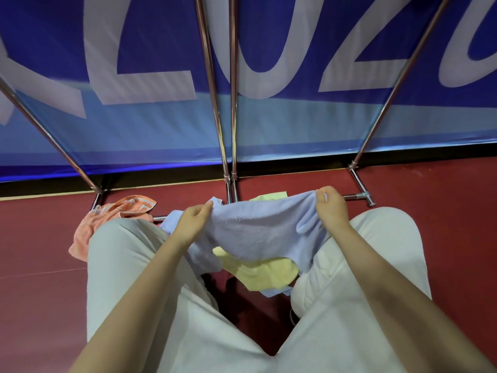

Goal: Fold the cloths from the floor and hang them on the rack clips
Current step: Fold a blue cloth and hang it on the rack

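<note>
Crouched at mid-frame, I judge I'm starting the fold: my left hand (194, 221) and right hand (331, 205) each pinch a top corner of the blue cloth (255, 230), stretched between them above the yellow cloth (266, 273); next, bring the corners together evenly.

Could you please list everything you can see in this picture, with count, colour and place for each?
light blue cloth: one, pale blue, held up between both hands above the floor
yellow cloth: at least one, pale yellow, under the blue cloth; a yellow piece also shows beyond it
orange cloth: one, orange-pink, crumpled on the floor by the left knee
rack: metal poles and base bars, silver, standing before the banner; no clips in view
banner: one, blue with large white characters, behind the rack
floor: dark red
trousers: light grey, both legs
left hand: pinches the blue cloth's left corner
right hand: pinches its right corner
</note>
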Available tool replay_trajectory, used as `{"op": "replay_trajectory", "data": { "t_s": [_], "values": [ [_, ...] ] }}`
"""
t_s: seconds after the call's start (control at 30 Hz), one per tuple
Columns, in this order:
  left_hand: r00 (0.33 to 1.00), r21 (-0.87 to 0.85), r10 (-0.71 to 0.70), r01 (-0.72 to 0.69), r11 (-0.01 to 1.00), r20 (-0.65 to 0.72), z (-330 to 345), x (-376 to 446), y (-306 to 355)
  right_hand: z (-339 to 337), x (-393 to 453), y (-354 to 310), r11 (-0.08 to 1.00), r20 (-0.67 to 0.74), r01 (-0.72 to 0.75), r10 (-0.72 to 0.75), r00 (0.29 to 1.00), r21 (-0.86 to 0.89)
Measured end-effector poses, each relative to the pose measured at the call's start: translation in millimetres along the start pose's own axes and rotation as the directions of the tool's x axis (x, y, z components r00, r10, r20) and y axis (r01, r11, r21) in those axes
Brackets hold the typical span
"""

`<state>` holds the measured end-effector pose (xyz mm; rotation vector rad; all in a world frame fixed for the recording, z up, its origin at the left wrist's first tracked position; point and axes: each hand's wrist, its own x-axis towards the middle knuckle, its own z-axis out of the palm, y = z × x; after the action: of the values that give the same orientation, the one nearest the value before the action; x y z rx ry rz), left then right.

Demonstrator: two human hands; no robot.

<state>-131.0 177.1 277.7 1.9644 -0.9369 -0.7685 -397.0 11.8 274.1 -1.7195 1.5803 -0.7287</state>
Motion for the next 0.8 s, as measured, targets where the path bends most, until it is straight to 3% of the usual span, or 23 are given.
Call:
{"op": "replay_trajectory", "data": {
  "t_s": [0.13,0.27,0.4,0.6,0.8],
  "values": [
    [0.986,-0.061,-0.164,0.163,0.985,-0.011,-0.4,2.0,-0.1,6.6,1.5,-7.4,0.999,-0.01,-0.001,0.002,1.0,0.05],
    [0.981,-0.104,-0.186,0.192,0.976,0.058,-0.9,2.3,-7.2,11.1,0.0,-13.7,0.996,-0.012,-0.042,0.043,0.999,0.078],
    [0.994,-0.135,-0.113,0.113,0.984,0.012,-1.7,-2.6,-6.9,10.7,0.6,-12.8,0.996,-0.014,-0.046,0.047,0.999,0.081],
    [0.96,-0.259,0.004,-0.08,0.963,-0.28,-12.6,-7.9,5.8,8.7,-2.4,-10.2,0.999,0.018,0.024,-0.023,1.0,-0.037],
    [0.964,-0.204,0.054,-0.109,0.973,-0.259,-7.9,-6.4,7.7,18.9,-10.6,-8.9,0.976,0.134,0.132,-0.11,0.985,-0.175]
  ]
}}
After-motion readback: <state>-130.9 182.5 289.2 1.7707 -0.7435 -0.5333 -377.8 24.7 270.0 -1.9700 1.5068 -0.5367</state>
